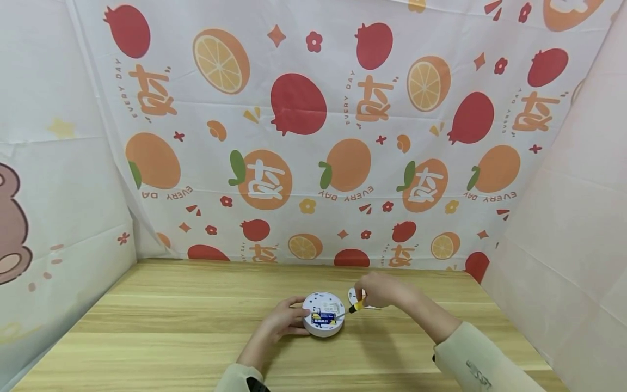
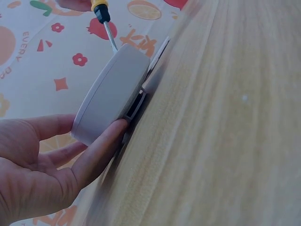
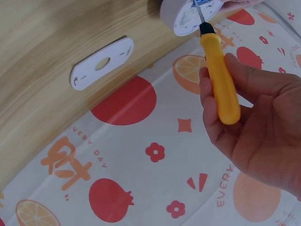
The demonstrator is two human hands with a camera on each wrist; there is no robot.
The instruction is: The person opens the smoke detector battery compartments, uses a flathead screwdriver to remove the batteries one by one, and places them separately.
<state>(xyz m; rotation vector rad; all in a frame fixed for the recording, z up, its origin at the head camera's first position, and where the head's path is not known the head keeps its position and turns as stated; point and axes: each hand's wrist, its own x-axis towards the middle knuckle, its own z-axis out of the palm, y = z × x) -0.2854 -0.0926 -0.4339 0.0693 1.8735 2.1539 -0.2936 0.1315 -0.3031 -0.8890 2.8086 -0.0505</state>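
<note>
A round white smoke detector (image 1: 324, 331) sits on the table with its back face up, a blue and yellow battery (image 1: 323, 319) lying in its recess. My left hand (image 1: 285, 317) grips the detector's left side, the thumb and fingers spread over its rim in the left wrist view. A screwdriver (image 3: 221, 80) with a yellow handle and black collar is held in my right hand (image 3: 263, 110), between thumb and curled fingers. Its metal shaft slants down to the left, the tip at the battery's right end. From the left wrist view, the detector's side wall (image 2: 110, 89) shows, close over the wood.
A flat white mounting plate (image 3: 113, 55) with a hole in its middle lies on the wooden table (image 1: 196, 326) beyond the detector, partly behind my right hand in the head view. A fruit-printed cloth (image 1: 299, 163) hangs along the table's back edge, with pale cloths at both sides.
</note>
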